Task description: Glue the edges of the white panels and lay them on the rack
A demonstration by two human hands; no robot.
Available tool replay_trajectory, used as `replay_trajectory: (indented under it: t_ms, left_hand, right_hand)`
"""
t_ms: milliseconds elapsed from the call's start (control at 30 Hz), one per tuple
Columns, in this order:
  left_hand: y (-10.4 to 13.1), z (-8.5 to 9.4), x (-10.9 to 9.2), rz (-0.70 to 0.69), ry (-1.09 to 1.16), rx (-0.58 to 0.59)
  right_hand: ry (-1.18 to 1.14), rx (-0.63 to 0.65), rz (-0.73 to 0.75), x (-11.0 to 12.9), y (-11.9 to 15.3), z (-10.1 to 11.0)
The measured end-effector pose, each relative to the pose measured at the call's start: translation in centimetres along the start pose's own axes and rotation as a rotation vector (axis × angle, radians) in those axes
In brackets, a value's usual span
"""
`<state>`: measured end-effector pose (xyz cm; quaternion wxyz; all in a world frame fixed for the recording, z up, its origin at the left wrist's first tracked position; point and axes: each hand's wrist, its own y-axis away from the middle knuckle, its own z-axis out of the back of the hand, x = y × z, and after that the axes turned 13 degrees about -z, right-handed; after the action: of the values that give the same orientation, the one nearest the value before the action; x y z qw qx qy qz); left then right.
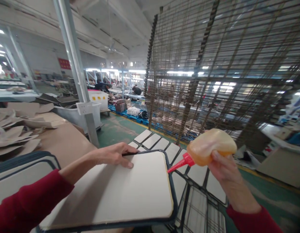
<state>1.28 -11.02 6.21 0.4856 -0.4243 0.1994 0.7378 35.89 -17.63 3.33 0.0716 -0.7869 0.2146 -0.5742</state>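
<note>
Gripping the amber squeeze bottle [210, 147], the right hand [224, 168] tilts its red nozzle [180, 162] to the near panel's right edge. The left hand [118, 155] pinches the far edge of the white, dark-rimmed panel [121, 191] (thumb on top), above the brown tabletop [65, 136].

Right hand [224, 170] partly hidden behind the bottle [208, 145], distant people [101, 86] blurred, perhaps bent over.

Green floor [121, 129], yellow line. I see grey posts [73, 55], strip lights [137, 71], pale walls [43, 53].
</note>
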Motion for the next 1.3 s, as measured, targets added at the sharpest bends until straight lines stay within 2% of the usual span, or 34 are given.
replay_trajectory:
  t_ms: [233, 467, 700, 1033, 1300]
  left_hand:
    - [0.5, -0.4, -0.7, 0.127, 0.246, -0.027]
    - [0.7, -0.5, -0.8, 0.152, 0.335, -0.041]
    - [1.0, -0.6, -0.8, 0.148, 0.386, -0.053]
    - [1.6, -0.4, -0.3, 0.109, 0.375, -0.054]
    - [2.0, -0.2, 0.2, 0.136, 0.419, -0.11]
  right_hand:
    - [-0.064, -0.137, -0.081, -0.3, 0.8, -0.8]
    - [-0.067, -0.089, -0.116, -0.2, 1.8, -0.8]
    - [-0.028, -0.127, -0.168, 0.1, 2.6, -1.1]
    - [-0.051, -0.142, -0.161, -0.3, 3.3, -1.2]
    - [-0.03, -0.124, -0.148, -0.6, 3.8, -1.1]
